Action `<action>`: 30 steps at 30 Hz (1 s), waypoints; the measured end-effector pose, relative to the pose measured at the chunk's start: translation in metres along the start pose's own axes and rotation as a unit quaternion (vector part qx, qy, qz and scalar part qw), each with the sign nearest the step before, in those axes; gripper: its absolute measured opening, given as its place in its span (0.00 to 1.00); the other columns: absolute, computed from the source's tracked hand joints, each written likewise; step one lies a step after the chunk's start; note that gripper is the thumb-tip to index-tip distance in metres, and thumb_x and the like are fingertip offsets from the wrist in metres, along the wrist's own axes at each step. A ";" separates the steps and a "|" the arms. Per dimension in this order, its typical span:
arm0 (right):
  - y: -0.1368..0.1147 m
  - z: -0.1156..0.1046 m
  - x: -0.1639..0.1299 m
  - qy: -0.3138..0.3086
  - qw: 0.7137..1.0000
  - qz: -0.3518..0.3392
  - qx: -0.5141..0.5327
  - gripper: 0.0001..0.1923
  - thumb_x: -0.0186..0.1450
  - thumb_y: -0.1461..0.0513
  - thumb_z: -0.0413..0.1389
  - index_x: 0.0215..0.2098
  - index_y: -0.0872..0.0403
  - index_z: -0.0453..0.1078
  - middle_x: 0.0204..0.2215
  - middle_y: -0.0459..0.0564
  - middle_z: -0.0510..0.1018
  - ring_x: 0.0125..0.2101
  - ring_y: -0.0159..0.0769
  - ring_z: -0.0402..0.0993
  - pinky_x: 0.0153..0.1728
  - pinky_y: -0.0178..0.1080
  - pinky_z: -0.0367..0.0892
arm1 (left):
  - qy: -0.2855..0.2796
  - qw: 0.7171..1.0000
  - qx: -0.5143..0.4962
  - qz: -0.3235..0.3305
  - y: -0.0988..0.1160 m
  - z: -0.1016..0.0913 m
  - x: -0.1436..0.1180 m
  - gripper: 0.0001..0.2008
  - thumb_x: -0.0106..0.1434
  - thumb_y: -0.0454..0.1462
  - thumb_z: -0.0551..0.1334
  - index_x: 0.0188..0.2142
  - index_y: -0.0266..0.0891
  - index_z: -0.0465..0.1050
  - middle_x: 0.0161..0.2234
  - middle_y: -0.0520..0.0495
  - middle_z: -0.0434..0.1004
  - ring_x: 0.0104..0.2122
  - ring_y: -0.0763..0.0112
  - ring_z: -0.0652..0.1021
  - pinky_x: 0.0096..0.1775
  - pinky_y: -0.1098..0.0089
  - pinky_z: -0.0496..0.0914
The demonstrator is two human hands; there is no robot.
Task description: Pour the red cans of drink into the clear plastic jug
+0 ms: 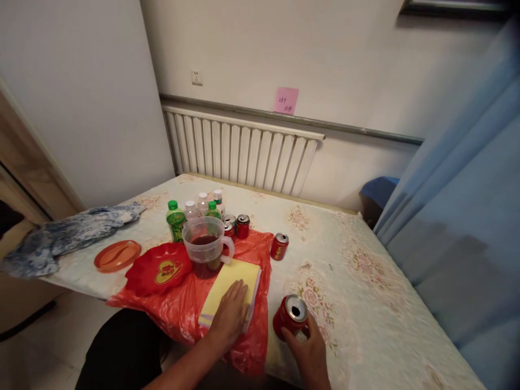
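Red cylindrical metal drink can (pixel 286 319), top opened, and your right hand (pixel 311 346) has thumb and fingers around it, at the pale floral tablecloth's (pixel 349 319) near side! Your left hand (pixel 232 310), apart, lies flat on a yellow paper pad (pixel 236 275). Looks like the gripping step; any lift calls for keeping it upright. Beyond: a translucent plastic handled jug (pixel 203 252).

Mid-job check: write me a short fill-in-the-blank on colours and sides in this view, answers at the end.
The right hand grips a can coloured ____.
The left hand rests on paper coloured ____ on top.
The pitcher has its handle on the picture's ____ side.
The note above the radiator is ____.
Missing words: red; yellow; right; pink.
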State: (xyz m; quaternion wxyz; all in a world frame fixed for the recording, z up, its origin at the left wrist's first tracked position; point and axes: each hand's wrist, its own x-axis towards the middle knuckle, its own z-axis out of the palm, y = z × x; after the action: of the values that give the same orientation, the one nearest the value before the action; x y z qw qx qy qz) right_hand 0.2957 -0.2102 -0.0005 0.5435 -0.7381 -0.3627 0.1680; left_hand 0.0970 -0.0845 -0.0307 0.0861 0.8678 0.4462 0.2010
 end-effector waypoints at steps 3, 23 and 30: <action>0.008 -0.004 -0.002 0.005 1.000 0.007 -0.010 0.31 0.47 0.54 0.65 0.48 0.57 0.73 0.43 0.56 0.80 0.42 0.51 0.77 0.46 0.46 0.72 | 0.000 1.000 0.028 0.002 -0.013 -0.001 0.016 0.24 0.66 0.36 0.52 0.62 0.36 0.63 0.65 0.37 0.60 0.65 0.54 0.61 0.62 0.51 0.61; 0.034 0.000 0.008 0.015 1.000 0.021 -0.007 0.31 0.47 0.52 0.64 0.47 0.58 0.73 0.40 0.55 0.82 0.37 0.47 0.80 0.40 0.41 0.75 | -0.016 0.996 0.090 -0.019 -0.034 0.008 0.041 0.25 0.68 0.44 0.52 0.62 0.38 0.63 0.66 0.39 0.58 0.66 0.53 0.59 0.63 0.48 0.56; 0.042 0.005 0.010 0.066 0.997 0.031 0.021 0.30 0.44 0.52 0.64 0.43 0.57 0.76 0.37 0.56 0.83 0.34 0.50 0.81 0.36 0.44 0.76 | 0.004 0.996 0.094 0.004 -0.046 0.021 0.052 0.25 0.67 0.41 0.53 0.62 0.38 0.63 0.65 0.38 0.60 0.65 0.49 0.60 0.62 0.45 0.57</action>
State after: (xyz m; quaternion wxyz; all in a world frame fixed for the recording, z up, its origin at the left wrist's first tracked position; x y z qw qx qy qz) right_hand 0.3145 -0.2059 -0.0395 0.5763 -0.7468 -0.2995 0.1429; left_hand 0.0992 -0.0148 -0.0507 0.0019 0.8732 0.4595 0.1621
